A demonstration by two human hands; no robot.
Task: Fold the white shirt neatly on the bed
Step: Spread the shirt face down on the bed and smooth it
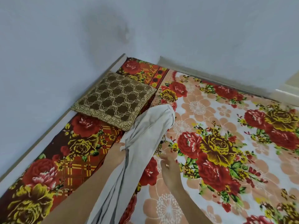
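Observation:
The white shirt (145, 136) hangs bunched in a long narrow drape over the floral bed (226, 143), its far end resting near the pillow. My left hand (119, 153) grips a fold of the shirt on its left side. My right hand (169, 167) is just right of the cloth, fingers curled and pinched near its edge; whether it holds fabric is unclear. The shirt's lower part runs down between my forearms and out of the frame.
A brown patterned pillow (114, 98) lies at the bed's head, touching the shirt's far end. Pale walls (64, 38) close in the bed on the left and far sides. The flowered sheet spreads wide to the right.

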